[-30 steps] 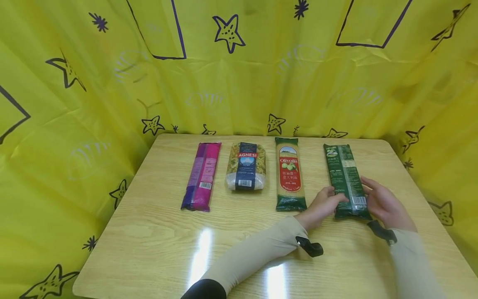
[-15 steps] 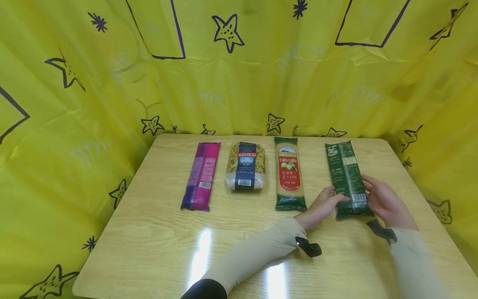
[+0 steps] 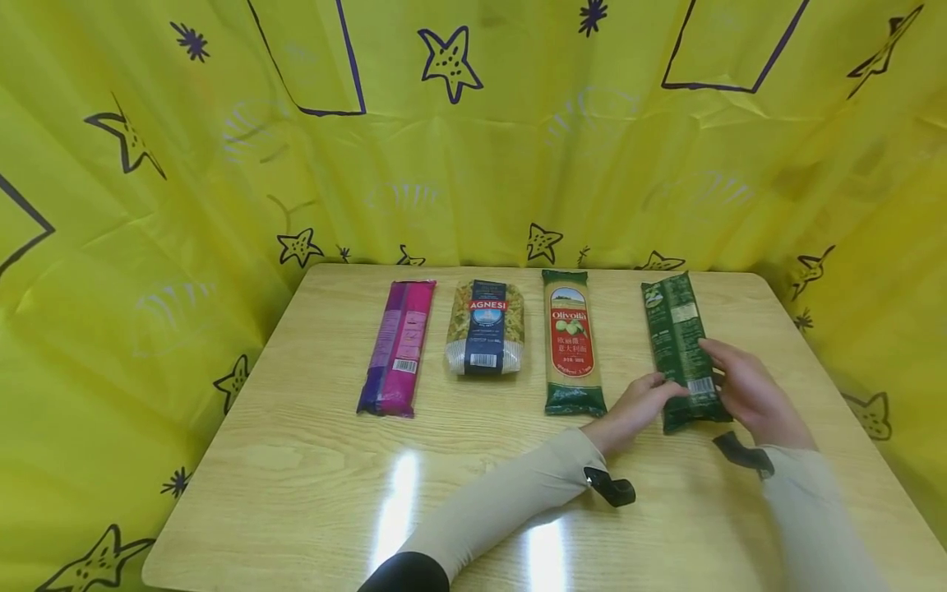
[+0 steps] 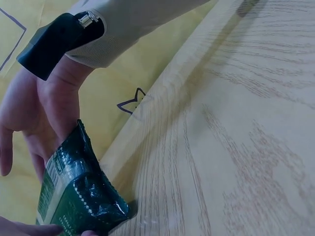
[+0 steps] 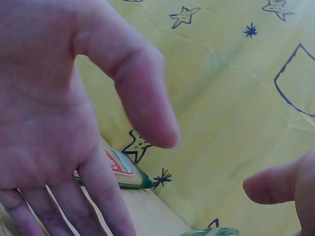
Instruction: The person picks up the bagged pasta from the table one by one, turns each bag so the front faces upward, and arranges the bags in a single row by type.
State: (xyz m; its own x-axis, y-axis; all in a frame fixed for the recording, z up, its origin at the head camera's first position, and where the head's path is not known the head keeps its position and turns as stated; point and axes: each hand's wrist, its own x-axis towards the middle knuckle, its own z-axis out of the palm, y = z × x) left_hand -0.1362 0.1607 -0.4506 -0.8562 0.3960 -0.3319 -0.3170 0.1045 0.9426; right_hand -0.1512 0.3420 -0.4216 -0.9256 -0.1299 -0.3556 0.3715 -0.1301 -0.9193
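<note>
A green spaghetti packet, barcode side showing, lies between both hands on the right of the table. My left hand holds its near left edge, thumb on top; the fingers beneath are mostly hidden. My right hand grips the opposite long edge, its fingertips partly behind the packet. In the left wrist view, the packet's crimped end is tilted near the table edge, beside the right hand. In the right wrist view, the left palm fills the left; the packet's green end barely shows.
To the left lie an Olivoila spaghetti packet, an Agnesi pasta bag and a pink-purple packet, in a row. A wooden table bears them. Yellow curtains with drawn stars surround its back and sides.
The green packet has tilted, its right long edge rising. The right hand has moved slightly left with it, while the left hand stays nearly in place. The other packages remain still.
</note>
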